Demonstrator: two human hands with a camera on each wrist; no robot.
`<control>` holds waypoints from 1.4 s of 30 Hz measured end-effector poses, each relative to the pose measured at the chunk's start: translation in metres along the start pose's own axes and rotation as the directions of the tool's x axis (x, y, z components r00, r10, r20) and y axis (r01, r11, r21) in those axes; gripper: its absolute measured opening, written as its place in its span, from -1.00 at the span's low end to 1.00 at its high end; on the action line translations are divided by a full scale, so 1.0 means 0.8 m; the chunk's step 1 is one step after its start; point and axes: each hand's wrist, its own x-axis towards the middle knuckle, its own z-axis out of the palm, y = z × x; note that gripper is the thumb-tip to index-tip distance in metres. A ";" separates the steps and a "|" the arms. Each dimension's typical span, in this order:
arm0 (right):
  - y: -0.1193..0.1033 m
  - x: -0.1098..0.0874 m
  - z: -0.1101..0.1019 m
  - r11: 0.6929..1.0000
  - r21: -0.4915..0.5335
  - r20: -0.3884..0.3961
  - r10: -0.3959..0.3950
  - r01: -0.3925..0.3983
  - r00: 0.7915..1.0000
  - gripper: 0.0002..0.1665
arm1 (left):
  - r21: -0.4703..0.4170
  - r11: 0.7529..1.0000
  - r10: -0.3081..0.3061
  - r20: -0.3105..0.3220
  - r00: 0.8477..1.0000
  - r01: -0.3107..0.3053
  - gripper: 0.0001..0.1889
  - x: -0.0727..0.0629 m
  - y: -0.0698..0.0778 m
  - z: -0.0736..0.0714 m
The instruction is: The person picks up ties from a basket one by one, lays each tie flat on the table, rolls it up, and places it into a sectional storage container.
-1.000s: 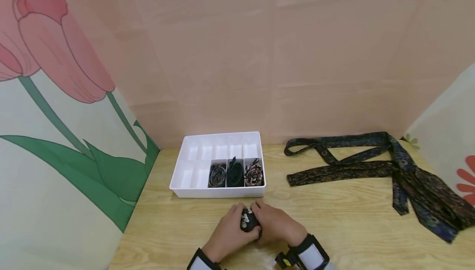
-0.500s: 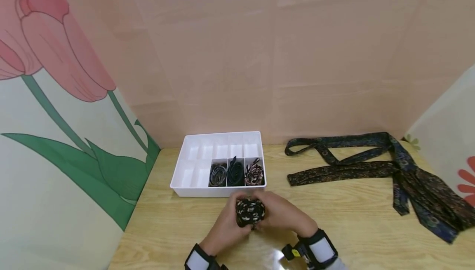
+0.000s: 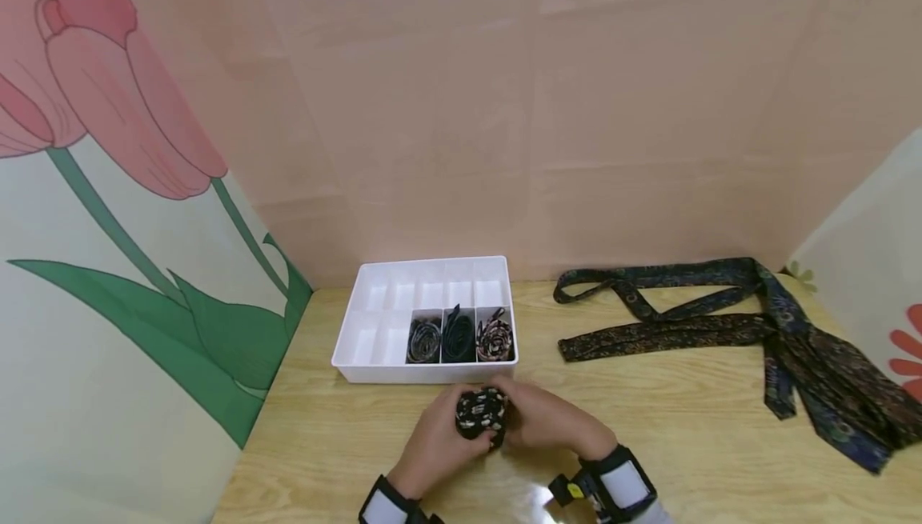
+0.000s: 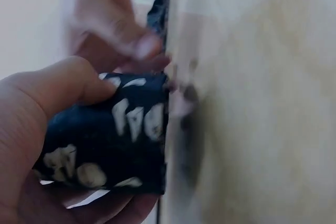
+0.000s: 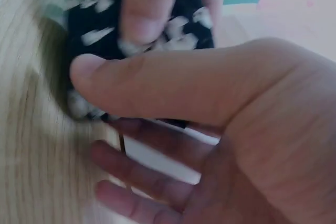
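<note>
A black necktie [image 3: 480, 412] with pale flowers is wound into a tight roll, its coiled side facing the head camera. My left hand [image 3: 444, 440] grips the roll, and in the left wrist view its thumb presses the patterned side [image 4: 136, 124]. From the other side my right hand [image 3: 543, 420] holds the same roll. In the right wrist view the right thumb [image 5: 152, 85] lies across the fabric with the other fingers behind it. Both hands are just in front of the white divided tray [image 3: 418, 375], close over the wooden table.
Three rolled neckties sit in the tray's front right compartments: a grey one [image 3: 424, 341], a dark green one [image 3: 458, 338] and a pinkish brown one [image 3: 495, 340]. Two unrolled neckties, one blue [image 3: 785, 308] and one brown [image 3: 670, 336], lie crossed on the right of the table [image 3: 648, 444].
The roll has turned from its patterned outer side to its coiled side facing up. Both hands moved forward toward the tray, then back slightly. Tray and other neckties stay put.
</note>
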 end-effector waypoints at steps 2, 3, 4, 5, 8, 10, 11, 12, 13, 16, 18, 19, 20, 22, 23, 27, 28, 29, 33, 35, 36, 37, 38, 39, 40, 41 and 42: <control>0.002 -0.001 0.000 0.999 0.047 0.027 0.017 -0.018 0.999 0.05 | 0.020 0.999 -0.027 -0.068 0.997 0.028 -0.40 0.002 0.001 -0.012; 0.003 -0.001 0.000 0.997 0.065 0.038 0.028 -0.030 0.999 0.09 | 0.021 0.999 -0.041 -0.117 0.992 0.044 -0.40 0.004 0.001 -0.020; 0.004 -0.002 0.000 0.996 0.075 0.045 0.041 -0.044 0.998 0.12 | 0.017 0.998 -0.054 -0.169 0.984 0.058 -0.40 0.007 0.002 -0.029; 0.005 -0.002 0.000 0.995 0.084 0.048 0.049 -0.053 0.998 0.10 | 0.012 0.998 -0.062 -0.226 0.972 0.066 -0.40 0.010 0.002 -0.038; 0.007 -0.002 0.000 0.992 0.100 0.055 0.067 -0.072 0.996 0.04 | -0.043 0.996 -0.088 -0.376 0.922 0.078 -0.42 0.020 0.000 -0.070; 0.008 -0.001 0.001 0.990 0.113 0.064 0.074 -0.081 0.995 0.00 | -0.096 0.992 -0.117 -0.449 0.886 0.082 -0.43 0.028 -0.004 -0.089; 0.008 -0.001 0.001 0.989 0.121 0.069 0.073 -0.081 0.995 -0.03 | -0.113 0.990 -0.129 -0.480 0.868 0.084 -0.44 0.032 -0.007 -0.097; 0.008 0.000 0.001 0.989 0.129 0.074 0.069 -0.078 0.995 -0.06 | -0.137 0.987 -0.146 -0.506 0.850 0.087 -0.43 0.037 -0.009 -0.104; 0.008 0.000 0.001 0.988 0.135 0.080 0.071 -0.081 0.994 -0.09 | -0.161 0.983 -0.162 -0.526 0.835 0.089 -0.43 0.042 -0.013 -0.109; 0.008 -0.001 0.000 0.986 0.143 0.092 0.069 -0.082 0.993 -0.13 | -0.201 0.974 -0.207 -0.582 0.787 0.107 -0.43 0.057 -0.025 -0.116; 0.007 -0.002 -0.001 0.987 0.140 0.096 0.066 -0.079 0.993 -0.12 | -0.207 0.971 -0.226 -0.609 0.760 0.122 -0.42 0.066 -0.034 -0.115; 0.006 -0.002 0.000 0.987 0.136 0.098 0.069 -0.082 0.993 -0.11 | -0.202 0.970 -0.231 -0.620 0.750 0.133 -0.42 0.070 -0.039 -0.113; 0.006 -0.002 0.000 0.988 0.131 0.098 0.070 -0.082 0.993 -0.09 | -0.192 0.971 -0.234 -0.630 0.740 0.143 -0.42 0.073 -0.044 -0.111; 0.007 -0.002 0.001 0.989 0.125 0.097 0.069 -0.081 0.993 -0.07 | -0.173 0.972 -0.234 -0.645 0.727 0.159 -0.42 0.078 -0.051 -0.105; 0.008 -0.002 0.001 0.989 0.122 0.097 0.072 -0.084 0.993 -0.07 | -0.155 0.974 -0.227 -0.655 0.721 0.165 -0.43 0.080 -0.055 -0.103; 0.011 -0.001 0.003 0.990 0.103 0.092 0.086 -0.096 0.992 -0.08 | -0.087 0.978 -0.196 -0.682 0.705 0.188 -0.43 0.087 -0.060 -0.093; 0.012 -0.001 0.004 0.990 0.098 0.091 0.088 -0.097 0.992 -0.08 | -0.063 0.979 -0.184 -0.693 0.697 0.196 -0.43 0.088 -0.060 -0.092; 0.013 0.000 0.004 0.991 0.095 0.089 0.085 -0.094 0.992 -0.09 | -0.047 0.978 -0.176 -0.703 0.689 0.202 -0.43 0.088 -0.060 -0.090; 0.012 0.000 0.004 0.993 0.091 0.084 0.072 -0.079 0.994 -0.12 | 0.001 0.974 -0.154 -0.733 0.662 0.228 -0.42 0.091 -0.057 -0.084; 0.011 0.000 0.004 0.993 0.093 0.084 0.069 -0.076 0.994 -0.13 | 0.017 0.970 -0.155 -0.728 0.668 0.244 -0.42 0.091 -0.056 -0.081; 0.010 0.000 0.003 0.993 0.091 0.085 0.070 -0.078 0.994 -0.14 | 0.027 0.967 -0.158 -0.721 0.674 0.255 -0.43 0.091 -0.056 -0.080; 0.010 0.000 0.003 0.993 0.089 0.086 0.072 -0.080 0.994 -0.15 | 0.031 0.964 -0.163 -0.713 0.682 0.263 -0.43 0.091 -0.055 -0.079; 0.009 0.000 0.002 0.993 0.085 0.087 0.073 -0.080 0.994 -0.15 | 0.033 0.961 -0.171 -0.705 0.688 0.273 -0.44 0.091 -0.055 -0.078; 0.009 0.000 0.002 0.993 0.080 0.087 0.075 -0.082 0.993 -0.16 | 0.033 0.958 -0.181 -0.698 0.693 0.284 -0.44 0.090 -0.055 -0.078; 0.008 0.000 0.002 0.994 0.076 0.089 0.077 -0.083 0.993 -0.17 | 0.034 0.956 -0.187 -0.691 0.698 0.290 -0.43 0.089 -0.054 -0.078; 0.008 0.000 0.001 0.994 0.072 0.090 0.078 -0.085 0.993 -0.17 | 0.041 0.955 -0.187 -0.687 0.702 0.294 -0.43 0.089 -0.054 -0.079; 0.008 0.000 0.001 0.994 0.068 0.090 0.081 -0.087 0.993 -0.17 | 0.046 0.954 -0.187 -0.680 0.709 0.295 -0.43 0.088 -0.053 -0.080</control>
